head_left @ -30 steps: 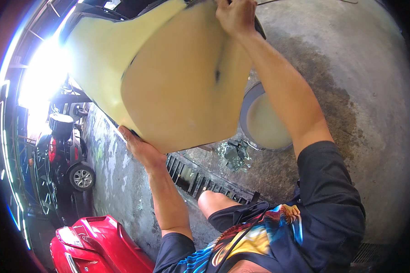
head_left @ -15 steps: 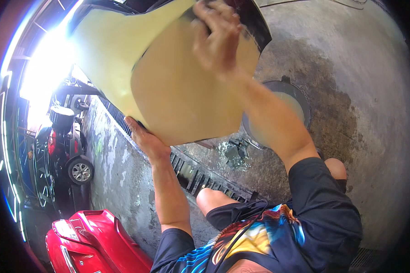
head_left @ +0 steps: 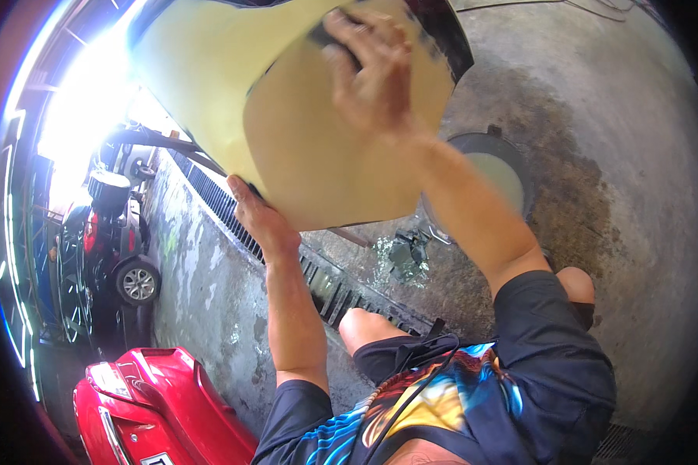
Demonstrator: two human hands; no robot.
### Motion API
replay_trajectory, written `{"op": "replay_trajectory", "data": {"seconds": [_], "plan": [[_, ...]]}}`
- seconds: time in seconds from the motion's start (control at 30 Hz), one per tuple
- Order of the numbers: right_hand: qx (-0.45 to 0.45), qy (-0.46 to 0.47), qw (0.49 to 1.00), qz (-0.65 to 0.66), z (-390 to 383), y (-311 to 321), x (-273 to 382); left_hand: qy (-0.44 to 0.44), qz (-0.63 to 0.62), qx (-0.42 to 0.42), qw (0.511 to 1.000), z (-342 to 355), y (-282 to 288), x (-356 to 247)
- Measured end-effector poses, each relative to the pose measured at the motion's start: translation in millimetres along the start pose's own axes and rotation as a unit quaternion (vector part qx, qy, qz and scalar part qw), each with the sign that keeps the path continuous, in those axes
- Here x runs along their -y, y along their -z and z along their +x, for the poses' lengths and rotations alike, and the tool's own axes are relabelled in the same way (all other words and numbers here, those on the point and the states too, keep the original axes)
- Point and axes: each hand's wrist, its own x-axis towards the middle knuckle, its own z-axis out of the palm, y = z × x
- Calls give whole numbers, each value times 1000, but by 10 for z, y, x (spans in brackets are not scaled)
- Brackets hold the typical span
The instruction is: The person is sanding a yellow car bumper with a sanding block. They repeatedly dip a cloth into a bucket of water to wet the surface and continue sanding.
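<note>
A large curved body panel (head_left: 326, 170), pale yellow and tan with dark edges, tilts in front of me. My left hand (head_left: 264, 221) grips its lower left edge, thumb on the near face and fingers mostly hidden behind. Against the upper face lies my right hand (head_left: 372, 70), slightly blurred, its fingers pressed over a dark flat pad (head_left: 318, 33). Only a small part of that pad shows beside the fingers; the rest is hidden beneath them.
A round dark tub (head_left: 504, 174) of cloudy liquid stands on the wet concrete, right of the panel. Near it lies a crumpled dark plastic piece (head_left: 408, 254). A drain grate (head_left: 333, 294) crosses the floor. Left are a shiny red vehicle part (head_left: 163, 403) and a dark car (head_left: 101, 263).
The panel and my left hand have shifted slightly right and up in view. My right hand stays on the upper panel, moved a little downward over its face.
</note>
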Motion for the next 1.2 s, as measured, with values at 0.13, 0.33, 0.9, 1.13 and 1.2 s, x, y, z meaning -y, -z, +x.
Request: {"op": "replay_trajectory", "data": {"seconds": [0.13, 0.33, 0.9, 1.13, 1.2], "plan": [[-34, -176, 976, -123, 146, 52, -204, -24, -24, -28, 999, 4, -63, 28], [18, -74, 997, -9, -34, 4, 262, -9, 39, -12, 999, -22, -11, -8], [-42, -129, 986, -94, 109, -7, -67, -14, -14, -20, 1000, -6, -45, 13], [16, -68, 998, -2, -344, -36, 813, 2, 28, -7, 1000, -55, -21, -46], [62, -68, 995, -26, -423, -30, 856, 11, 34, -5, 999, -61, 3, -76]]}}
